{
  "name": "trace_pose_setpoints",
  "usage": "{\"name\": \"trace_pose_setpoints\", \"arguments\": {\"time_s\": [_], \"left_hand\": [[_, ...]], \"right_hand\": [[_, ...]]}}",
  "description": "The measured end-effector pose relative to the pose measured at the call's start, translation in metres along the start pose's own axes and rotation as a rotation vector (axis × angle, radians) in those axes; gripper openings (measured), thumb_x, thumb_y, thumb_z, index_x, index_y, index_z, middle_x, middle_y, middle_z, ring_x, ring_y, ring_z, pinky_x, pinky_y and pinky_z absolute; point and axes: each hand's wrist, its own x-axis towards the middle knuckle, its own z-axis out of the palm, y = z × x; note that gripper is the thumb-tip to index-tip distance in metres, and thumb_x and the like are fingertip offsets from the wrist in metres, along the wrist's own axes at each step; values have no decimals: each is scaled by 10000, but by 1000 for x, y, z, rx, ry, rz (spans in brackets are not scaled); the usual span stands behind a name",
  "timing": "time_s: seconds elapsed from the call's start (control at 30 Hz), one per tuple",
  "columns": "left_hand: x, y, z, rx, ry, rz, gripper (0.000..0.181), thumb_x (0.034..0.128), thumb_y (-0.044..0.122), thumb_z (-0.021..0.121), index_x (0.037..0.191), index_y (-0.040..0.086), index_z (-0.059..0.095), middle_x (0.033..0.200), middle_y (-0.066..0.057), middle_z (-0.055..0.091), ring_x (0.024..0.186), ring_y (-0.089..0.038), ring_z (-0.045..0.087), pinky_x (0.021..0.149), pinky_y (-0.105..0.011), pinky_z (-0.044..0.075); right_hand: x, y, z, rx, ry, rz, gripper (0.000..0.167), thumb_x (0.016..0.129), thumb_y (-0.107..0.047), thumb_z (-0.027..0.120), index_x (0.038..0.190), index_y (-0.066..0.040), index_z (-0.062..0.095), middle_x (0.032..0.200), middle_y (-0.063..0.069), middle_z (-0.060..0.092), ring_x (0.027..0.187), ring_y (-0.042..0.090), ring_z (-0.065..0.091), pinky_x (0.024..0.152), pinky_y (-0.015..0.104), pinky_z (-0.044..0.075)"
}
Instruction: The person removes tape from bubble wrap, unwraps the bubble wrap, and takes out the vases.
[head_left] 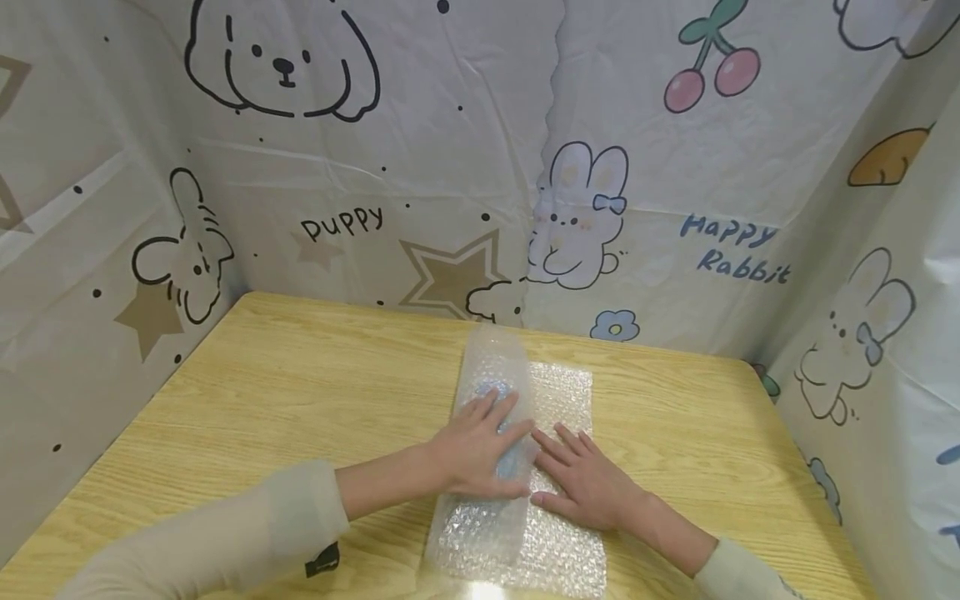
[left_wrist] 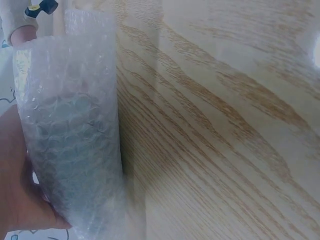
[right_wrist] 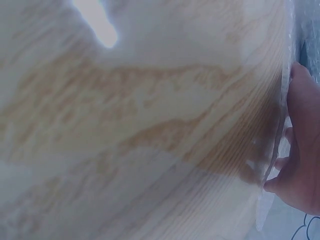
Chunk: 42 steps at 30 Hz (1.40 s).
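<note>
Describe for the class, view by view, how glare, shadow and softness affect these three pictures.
Head view: small highlights speckle the bubble wrap, and a bright glare patch sits at the bottom edge; left wrist view: hazy and pale, shadow on the table along the wrap, glare at the right edge; right wrist view: soft, blurry wood grain, a white glare streak at upper left.

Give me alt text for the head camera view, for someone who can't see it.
A person's left hand lies spread on bubble wrap folded over a bluish item; the right hand rests on the wrap alongside. Beneath is a wood-grain table, with a pale cartoon-printed backdrop behind.
</note>
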Motion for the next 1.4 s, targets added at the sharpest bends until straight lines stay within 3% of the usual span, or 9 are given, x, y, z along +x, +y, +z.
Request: {"name": "trace_pose_setpoints", "arguments": {"time_s": [0.2,0.5,0.7,0.93,1.2,1.4], "left_hand": [[-1,4,0,9,-9,4,735,956,544,521,1563,172,339,1628,-229,124,1457,-481,151,1170,-572,196],[-1,8,1,85,-3,-2,588,1061,399,363,1555,81,335,1617,-247,149,1459,-468,159,1178,-536,219],[1,7,-2,117,30,35,529,1087,303,327,1517,-4,362,1592,-251,230,1458,-399,237,1174,-485,258],[0,5,-9,66,12,15,556,1091,291,342,1535,-39,290,1611,-221,193,1485,-325,194,1193,-447,207],[-5,-1,-18,139,55,7,565,1085,291,359,1539,-37,282,1611,-221,198,1484,-331,197,1196,-458,194],[-10,-6,-26,160,66,-5,565,1082,295,354,1540,-29,290,1611,-217,201,1483,-338,202,1193,-478,210]], "right_hand": [[0,-1,-2,10,-10,11,664,1025,-583,388,1509,-134,454,1633,69,200,1467,426,187,1130,650,231],[0,-1,-3,-3,5,-2,650,1036,-549,395,1521,-118,432,1577,149,336,1451,446,225,1116,659,257],[0,0,-3,-44,-8,-13,653,1035,-529,410,1544,-122,389,1540,144,412,1451,437,234,1114,647,276],[1,0,-1,-38,11,-13,710,1025,-572,396,1569,-121,331,1590,116,332,1452,436,231,1109,655,277],[0,-1,-2,8,10,-7,700,1032,-553,404,1501,-35,435,1616,112,271,1455,442,216,1119,652,259],[1,-1,-1,13,7,-5,693,1034,-549,405,1496,-35,443,1614,113,279,1459,439,208,1122,650,254]]}}
